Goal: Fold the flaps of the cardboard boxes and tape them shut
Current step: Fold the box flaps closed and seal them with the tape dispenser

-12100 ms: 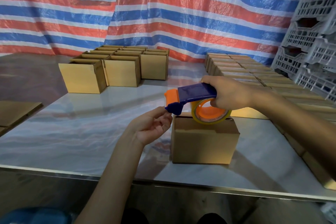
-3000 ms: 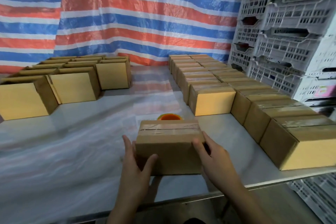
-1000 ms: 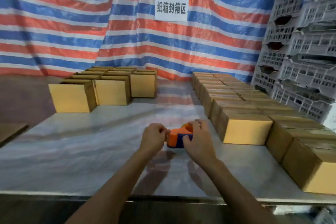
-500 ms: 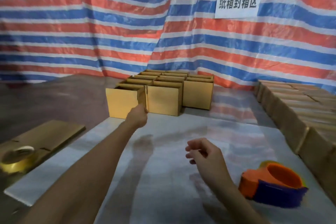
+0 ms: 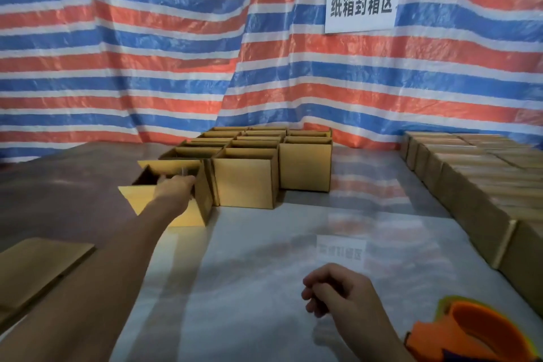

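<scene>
Far left, a sheet of flat cardboard (image 5: 38, 267) lies off the edge of the table (image 5: 264, 258), low in the picture. Next to it the left arm stretches out long across the tabletop, and the left hand (image 5: 176, 186) is on the front-left box (image 5: 204, 200) — fingers hooked over the top edge of its near wall and down into the opening, a real grip on the cardboard, though motion blur hides the fingertips. That box is open at the top and sits tilted, its near corner swung out from the pack, its right side close against the neighbour.

Just right of it stands the block of open boxes (image 5: 246, 185), upright in tidy rows, tops unfolded, at the far middle of the table. Behind everything hangs the red, white and blue striped tarp (image 5: 132, 53), with a white sign (image 5: 363, 3) in dark characters up to the right.

Centre-right and close to the camera, the right hand (image 5: 338, 294) hovers over the glossy surface — fingers loosely curled under, holding nothing, touching nothing.

Lower right corner, the orange and blue tape dispenser (image 5: 470, 335) rests on the table just beside that wrist, partly cut off by the frame. Along the right edge runs a long line of taped boxes (image 5: 470, 185), flaps down, packed side by side from near to far.
</scene>
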